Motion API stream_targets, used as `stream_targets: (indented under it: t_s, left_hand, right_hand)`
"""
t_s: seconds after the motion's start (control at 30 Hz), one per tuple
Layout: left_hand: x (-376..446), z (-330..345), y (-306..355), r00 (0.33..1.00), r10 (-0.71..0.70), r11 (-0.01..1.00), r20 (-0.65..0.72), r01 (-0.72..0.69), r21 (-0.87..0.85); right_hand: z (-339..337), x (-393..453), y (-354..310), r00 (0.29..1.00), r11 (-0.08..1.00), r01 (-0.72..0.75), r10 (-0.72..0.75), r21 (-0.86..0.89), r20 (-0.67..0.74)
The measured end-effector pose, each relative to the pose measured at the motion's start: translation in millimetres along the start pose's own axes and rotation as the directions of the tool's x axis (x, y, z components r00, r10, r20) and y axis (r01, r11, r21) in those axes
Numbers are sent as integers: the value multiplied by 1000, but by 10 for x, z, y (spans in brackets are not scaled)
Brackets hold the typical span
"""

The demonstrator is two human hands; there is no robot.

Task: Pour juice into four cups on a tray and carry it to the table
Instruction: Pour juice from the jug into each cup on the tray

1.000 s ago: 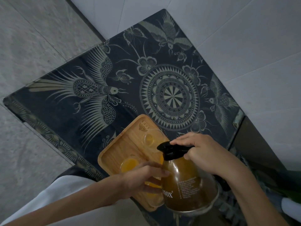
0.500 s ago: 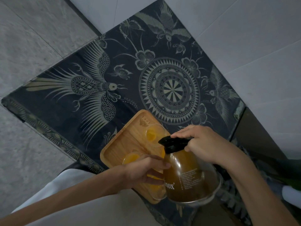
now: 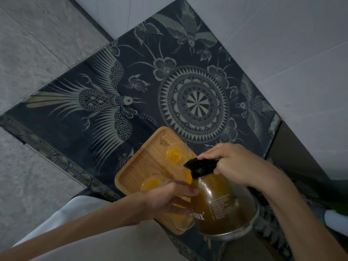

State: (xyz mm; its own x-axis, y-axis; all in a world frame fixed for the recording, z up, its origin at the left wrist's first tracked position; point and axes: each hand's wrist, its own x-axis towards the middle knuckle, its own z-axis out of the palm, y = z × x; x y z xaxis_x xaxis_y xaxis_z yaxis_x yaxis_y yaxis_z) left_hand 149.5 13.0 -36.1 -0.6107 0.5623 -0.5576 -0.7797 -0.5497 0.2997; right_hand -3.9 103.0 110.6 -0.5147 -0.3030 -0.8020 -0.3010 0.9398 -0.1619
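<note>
**Pouring stage: spill and tip risks, jug held over the tray**

Entry. I see the clear domed glass jug of amber-orange juice (image 3: 218, 202) held above the near right corner of the rectangular pale-wood tray (image 3: 135, 170), its black plastic lid and spout (image 3: 200, 165) pointing toward the cups. The right hand (image 3: 239, 164) is wrapped closed around the handle, thumb on the lid. The left hand (image 3: 167, 198) has its fingers curled closed around a clear cup (image 3: 180, 219) at the tray's near edge; that cup holds orange juice.

Two more clear round cups are visible with juice: one at the far end (image 3: 176, 154), one at the near left (image 3: 150, 183). A fourth I cannot make out clearly; only an orange edge shows beside the jug.

Risks, my judgement: the jug looks heavy and smooth, so a quick tilt could overshoot a small cup mouth. The held cup sits close to the tray's rim and could tip off. The tray overhangs the edge of the dark table with pale bird and mandala pattern (image 3: 195, 102), so a downward press could upset it. Thin clear cups likely flex under squeeze.
</note>
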Motion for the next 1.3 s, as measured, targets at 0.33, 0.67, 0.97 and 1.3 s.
stream_targets:
  t_s: [0.33, 0.67, 0.97, 1.3]
  left_hand:
    - [-10, -4, -26, 1000, 9, 1000, 11, -9, -16]
    - [-44, 8, -14, 1000, 9, 1000, 13, -9, -24]
    - [-40, -17, -38, 1000, 5, 1000, 0, -5, -10]
    - [-87, -41, -24, 1000, 8, 998, 29, -9, 63]
  right_hand:
    - [9, 4, -38, 1000, 1000, -23, 23, -14, 17]
    - [15, -11, -53, 999, 999, -33, 33, -5, 21]
    - [48, -43, -20, 1000, 1000, -13, 13, 3, 0]
    - [95, -127, 0, 999, 999, -5, 7, 43, -39]
